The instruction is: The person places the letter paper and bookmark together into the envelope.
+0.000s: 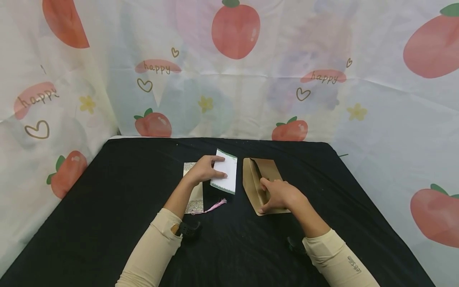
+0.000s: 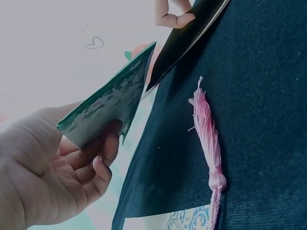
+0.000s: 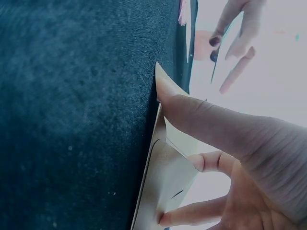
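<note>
My left hand [image 1: 205, 170] holds a white card [image 1: 228, 175] with green patterned edges, thumb on one side and fingers on the other. In the left wrist view the card [image 2: 108, 103] stands tilted above the cloth. To its right lies a brown kraft paper envelope [image 1: 251, 187], its mouth gaping. My right hand [image 1: 283, 194] grips this envelope, the thumb at its near edge and a fingertip at the raised opening. The right wrist view shows the thumb [image 3: 192, 115] against the flap and other fingers on the envelope's body [image 3: 163, 177].
Beneath my left forearm lies a cream bookmark-like card [image 1: 195, 201] with an ornate pattern, and its pink tassel [image 1: 216, 205] points right. Black cloth [image 1: 125, 199] covers the table. A fruit-printed white curtain [image 1: 229, 95] stands along the back and sides.
</note>
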Demonstrator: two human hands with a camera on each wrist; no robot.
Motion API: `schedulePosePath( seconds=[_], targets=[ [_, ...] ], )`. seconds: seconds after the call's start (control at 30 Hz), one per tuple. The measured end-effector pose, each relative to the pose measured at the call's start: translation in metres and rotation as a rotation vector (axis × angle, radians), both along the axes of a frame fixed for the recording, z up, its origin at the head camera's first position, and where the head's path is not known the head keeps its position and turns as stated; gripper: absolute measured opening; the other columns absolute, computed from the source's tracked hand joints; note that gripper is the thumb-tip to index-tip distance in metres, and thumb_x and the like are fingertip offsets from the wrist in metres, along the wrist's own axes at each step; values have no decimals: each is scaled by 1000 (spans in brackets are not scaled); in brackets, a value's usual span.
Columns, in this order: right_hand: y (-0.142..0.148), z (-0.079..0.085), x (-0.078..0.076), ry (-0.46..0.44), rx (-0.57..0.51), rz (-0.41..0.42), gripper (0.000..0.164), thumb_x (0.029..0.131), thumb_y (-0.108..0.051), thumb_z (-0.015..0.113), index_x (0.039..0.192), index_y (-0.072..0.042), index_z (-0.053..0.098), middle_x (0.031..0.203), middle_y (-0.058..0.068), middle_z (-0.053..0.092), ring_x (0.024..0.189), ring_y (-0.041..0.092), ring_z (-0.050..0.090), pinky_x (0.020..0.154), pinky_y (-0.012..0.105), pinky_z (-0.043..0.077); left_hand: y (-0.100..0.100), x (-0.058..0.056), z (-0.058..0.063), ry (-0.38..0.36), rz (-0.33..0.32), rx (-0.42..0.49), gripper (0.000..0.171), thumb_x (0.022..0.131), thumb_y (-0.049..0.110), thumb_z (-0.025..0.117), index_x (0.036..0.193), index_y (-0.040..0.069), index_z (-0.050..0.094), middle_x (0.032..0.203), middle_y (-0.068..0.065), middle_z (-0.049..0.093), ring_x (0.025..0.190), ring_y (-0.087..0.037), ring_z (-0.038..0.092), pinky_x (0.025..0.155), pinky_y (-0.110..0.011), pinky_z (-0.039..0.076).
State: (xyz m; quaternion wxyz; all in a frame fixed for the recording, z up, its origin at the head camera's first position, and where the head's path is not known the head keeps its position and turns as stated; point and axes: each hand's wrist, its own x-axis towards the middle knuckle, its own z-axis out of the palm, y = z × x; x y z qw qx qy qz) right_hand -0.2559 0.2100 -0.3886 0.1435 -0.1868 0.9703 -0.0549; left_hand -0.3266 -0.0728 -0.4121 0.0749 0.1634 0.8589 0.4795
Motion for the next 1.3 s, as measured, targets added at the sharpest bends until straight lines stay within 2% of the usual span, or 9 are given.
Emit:
schedulePosePath(
  seconds=[0.23,0.43,0.6,0.93,1.3],
  targets=[
    [1,0,1,2,-2,6,62,73,-46,94,103,-15,49,81,5,52,74,24,52,65,40,43,5,4,4,11,-38,37,60,89,5,79,145,4,59,135,-19,62,106,-27,60,85,-35,53],
    [2,1,1,-2,-8,8,62,73,-46,94,104,-14,50,82,5,52,74,24,52,66,41,44,10,5,3,11,-58,59,63,87,1,80,146,3,58,135,-20,62,106,-28,60,85,-35,53],
    [2,2,1,-1,-9,10,62,73,-45,94,104,-14,50,83,4,52,76,24,53,67,42,45,16,5,1,-9,-50,92,64,86,-1,82,145,3,58,133,-21,63,108,-29,64,86,-37,56],
    [1,2,-1,-11,-18,18,61,74,-45,94,104,-15,50,83,4,52,76,24,53,66,41,45,26,9,-4,-10,-39,64,62,85,7,86,142,8,62,136,-20,60,114,-32,62,86,-39,55],
    [0,3,1,-23,-25,16,61,74,-43,94,106,-13,51,85,4,54,79,23,54,69,42,46,43,13,-14,-8,2,82,57,85,5,85,138,3,63,129,-24,63,101,-30,66,81,-37,57]
  ],
)
